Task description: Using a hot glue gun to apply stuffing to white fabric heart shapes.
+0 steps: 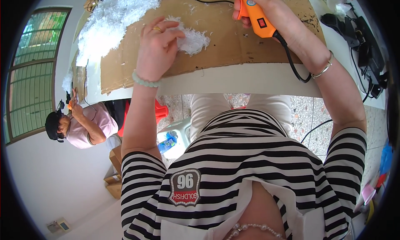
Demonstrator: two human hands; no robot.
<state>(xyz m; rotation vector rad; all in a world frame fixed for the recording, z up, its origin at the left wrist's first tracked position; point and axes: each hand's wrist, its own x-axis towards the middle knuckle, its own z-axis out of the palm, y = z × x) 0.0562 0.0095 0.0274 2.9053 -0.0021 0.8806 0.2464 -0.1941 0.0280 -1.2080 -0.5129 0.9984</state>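
Note:
My right hand [275, 13] is wrapped round the handle of an orange hot glue gun [261, 27], with a finger at its trigger. The gun's nozzle points left, partly cut off by the upper edge, and a black cord leaves the handle's base. My left hand [160, 46], wearing a ring and a pale green bead bracelet, has bent fingers closed on a small clump of white plastic shreds [192, 40]. Part of that clump is hidden under the fingers. Both hands are above a brown cardboard sheet [233, 52] on the white table [216, 79].
A large heap of white shreds [112, 23] covers the cardboard's left side. Black devices and cables [362, 44] lie at the right. Below left stand a red stool [161, 110] and a pale stool holding a blue bottle [168, 142]. Another person [89, 125] works at the left.

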